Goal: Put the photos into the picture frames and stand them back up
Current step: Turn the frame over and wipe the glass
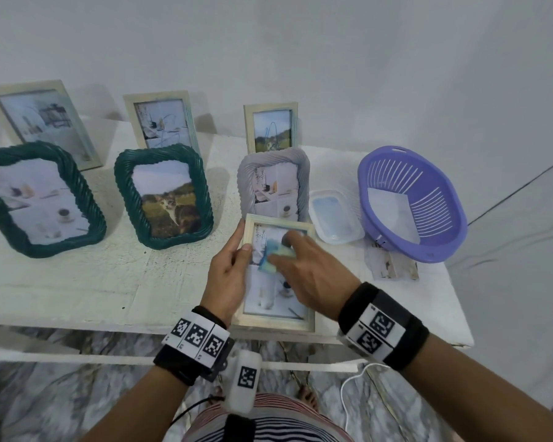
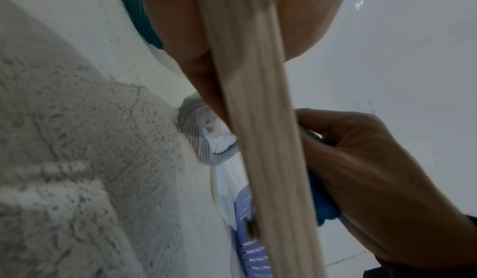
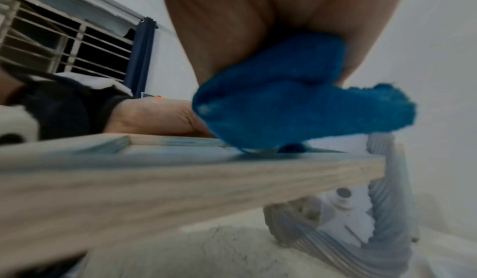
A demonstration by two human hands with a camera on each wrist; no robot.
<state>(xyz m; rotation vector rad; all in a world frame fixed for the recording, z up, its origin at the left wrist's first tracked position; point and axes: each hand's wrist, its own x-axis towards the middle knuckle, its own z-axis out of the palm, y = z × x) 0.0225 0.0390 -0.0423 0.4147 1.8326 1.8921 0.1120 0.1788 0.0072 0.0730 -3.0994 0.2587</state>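
A pale wooden frame (image 1: 276,320) with a straight grain and square corners is held tilted above the front edge of the white table (image 1: 77,282), its glass face up and a photo (image 1: 268,295) visible behind it. The left hand (image 1: 227,275) grips the frame's left rail, thumb on the front and fingers curled round behind. The right hand (image 1: 307,266) pinches a fluffy blue cloth (image 1: 276,255) in bunched fingers and presses it on the glass near the top of the frame; in the right wrist view the cloth (image 3: 296,107) looks deep blue, nubbly and folded.

The table top is rough and pitted, with cracked white paint. Just behind the held frame stands a grey frame (image 1: 273,183) with a twisted, rope-like border, holding a photo. To its left along the middle of the table stand two dark green frames of the same ribbed rope pattern, one (image 1: 163,199) showing a cat, the other (image 1: 39,199) near the left edge. Three plain pale frames stand along the back edge, each with a photo: left (image 1: 42,122), middle (image 1: 162,119), right (image 1: 271,127).

Near the right edge a lilac plastic basket (image 1: 412,202) with slotted walls is tipped on its side, a white sheet inside. Between it and the grey frame lies a shallow clear plastic tub (image 1: 334,216) with rounded corners. A loose photo (image 1: 391,261) lies flat in front of the basket.
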